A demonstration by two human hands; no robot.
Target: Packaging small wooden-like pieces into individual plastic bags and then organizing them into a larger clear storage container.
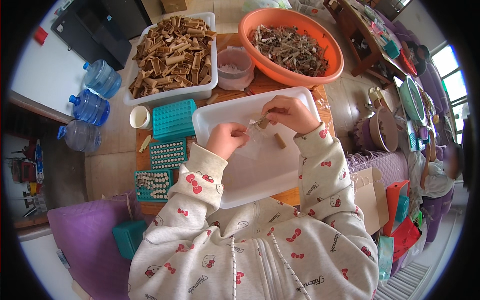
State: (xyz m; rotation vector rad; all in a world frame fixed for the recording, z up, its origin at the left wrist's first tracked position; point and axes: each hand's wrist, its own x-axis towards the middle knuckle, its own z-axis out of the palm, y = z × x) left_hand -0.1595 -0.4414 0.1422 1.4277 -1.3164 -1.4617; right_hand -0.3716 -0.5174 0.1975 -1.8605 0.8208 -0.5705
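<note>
Over a white plastic tray (240, 187), my two hands work close together. My left hand (227, 140) is closed in a pinch on a small clear plastic bag (256, 135). Fingers bent, my right hand (291, 113) pinches a small tuft of dried brownish material (262, 121) at the bag's upper end. Whether the tuft is inside the bag or against its edge, I cannot tell. A short brown cardboard piece (280, 141) lies in the tray below my right hand.
Beyond the tray stand a white bin (212, 82) of brown pieces, a pinkish tub (235, 75) and an orange basin (290, 75) of dried material. Teal racks (173, 119), some holding small round-topped items, and a cream cup (140, 117) are at left. A person (440, 172) sits far right.
</note>
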